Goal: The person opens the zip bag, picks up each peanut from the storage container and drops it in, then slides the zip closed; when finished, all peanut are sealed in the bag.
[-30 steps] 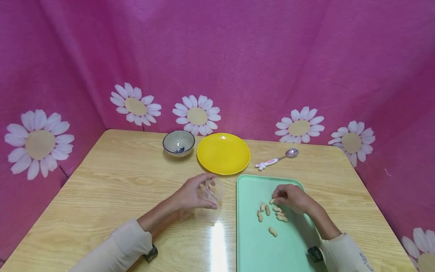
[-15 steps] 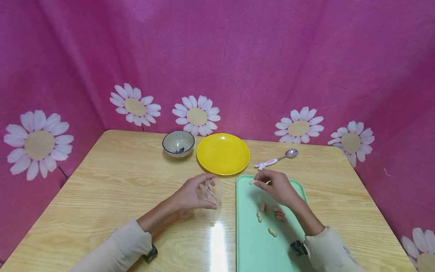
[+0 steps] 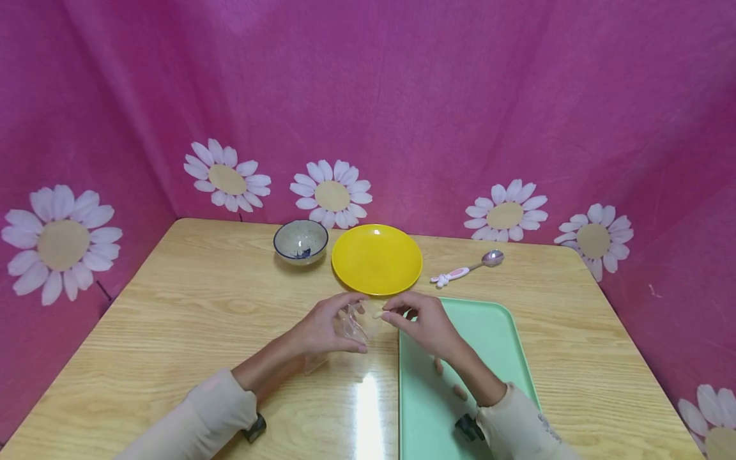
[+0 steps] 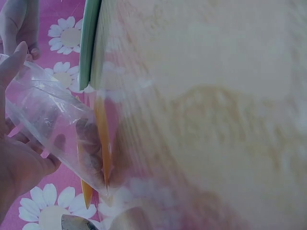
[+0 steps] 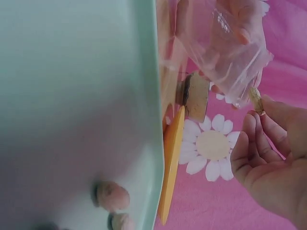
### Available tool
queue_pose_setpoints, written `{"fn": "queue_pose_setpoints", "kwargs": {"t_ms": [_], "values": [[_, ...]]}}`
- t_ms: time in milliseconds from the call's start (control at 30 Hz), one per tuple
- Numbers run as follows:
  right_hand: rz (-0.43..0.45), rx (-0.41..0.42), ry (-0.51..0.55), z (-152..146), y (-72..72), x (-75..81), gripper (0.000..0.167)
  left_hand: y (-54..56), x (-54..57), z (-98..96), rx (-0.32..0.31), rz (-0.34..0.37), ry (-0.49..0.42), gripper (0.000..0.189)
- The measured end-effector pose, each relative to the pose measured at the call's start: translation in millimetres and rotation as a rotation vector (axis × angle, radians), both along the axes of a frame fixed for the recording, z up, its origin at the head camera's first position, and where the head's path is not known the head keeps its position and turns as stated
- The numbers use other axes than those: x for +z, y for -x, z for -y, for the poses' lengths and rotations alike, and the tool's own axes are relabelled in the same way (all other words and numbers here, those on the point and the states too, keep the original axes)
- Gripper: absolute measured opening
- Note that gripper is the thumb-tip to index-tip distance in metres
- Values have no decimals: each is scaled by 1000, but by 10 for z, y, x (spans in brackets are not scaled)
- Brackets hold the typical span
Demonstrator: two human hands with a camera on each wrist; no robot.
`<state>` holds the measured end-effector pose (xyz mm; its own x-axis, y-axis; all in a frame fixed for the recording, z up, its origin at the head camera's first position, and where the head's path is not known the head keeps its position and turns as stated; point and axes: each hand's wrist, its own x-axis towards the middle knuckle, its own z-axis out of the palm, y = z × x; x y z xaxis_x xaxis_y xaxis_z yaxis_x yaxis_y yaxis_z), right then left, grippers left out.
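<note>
My left hand (image 3: 323, 327) holds a clear plastic bag (image 4: 48, 103) above the table, its thumb and fingers spread wide at the bag's mouth. Several brownish lumps, which look like peanuts, sit in the bottom of the bag in the left wrist view. Between the thumb and fingertips of my right hand (image 3: 428, 324) is a single unshelled peanut (image 5: 256, 99), right at the bag's opening. Other peanuts (image 3: 460, 391) lie on the light green tray (image 3: 489, 326), partly covered by the right arm in the head view.
Beyond the hands are a yellow plate (image 3: 377, 260) and a speckled bowl (image 3: 301, 242) with a dark rim. A spoon (image 3: 468, 268) with a white rabbit handle lies behind the tray. The wooden table (image 3: 218, 300) meets a pink flowered curtain (image 3: 402, 115) at its back.
My right hand has lifted a peanut from the tray and carried it left to the bag's mouth. The left hand and the bag have stayed in place.
</note>
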<state>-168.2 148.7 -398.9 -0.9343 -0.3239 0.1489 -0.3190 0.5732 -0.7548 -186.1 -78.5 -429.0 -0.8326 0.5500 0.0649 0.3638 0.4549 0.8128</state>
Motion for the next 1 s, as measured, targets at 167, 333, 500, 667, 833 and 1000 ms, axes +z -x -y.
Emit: {"fn": "queue_pose_setpoints", "kwargs": {"t_ms": [167,333,500,667,833,1000], "values": [[20,-10,-6,9,-17,17,23,1,5,1,-7,-4,-14,79],[40,-31,-31,-116,-12,16,17,-2,11,2,-9,-1,-21,81],[28,-14,-51,-324,-3,-20,16,4,6,3,-20,-2,-29,81],[25,1,-118,-547,3,-41,14,6,5,3,-20,2,-20,81],[65,17,-199,-719,4,-78,10,-7,19,10,-3,35,-18,81],[103,68,-238,-849,4,-139,9,-12,19,11,-1,29,-13,81]]}}
